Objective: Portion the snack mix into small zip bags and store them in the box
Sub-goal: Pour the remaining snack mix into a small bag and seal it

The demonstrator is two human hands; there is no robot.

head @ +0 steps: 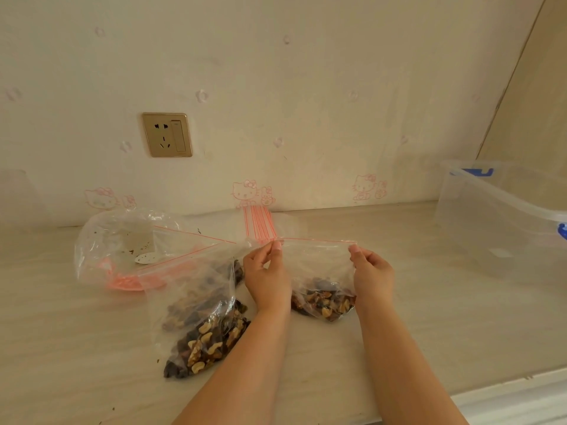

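So far one small bag (322,289) holds a portion of mix; both hands, left (267,277) and right (372,277), pinch its red zip strip at either end, likely sealing it. Left of it the big bag (199,326) is far from empty, spare bags (260,224) wait, and the box (503,216) looks empty.

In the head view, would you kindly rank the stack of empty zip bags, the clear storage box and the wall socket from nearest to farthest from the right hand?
1. Stack of empty zip bags, up-left of the right hand.
2. Clear storage box, far right.
3. Wall socket, on the wall, upper left.
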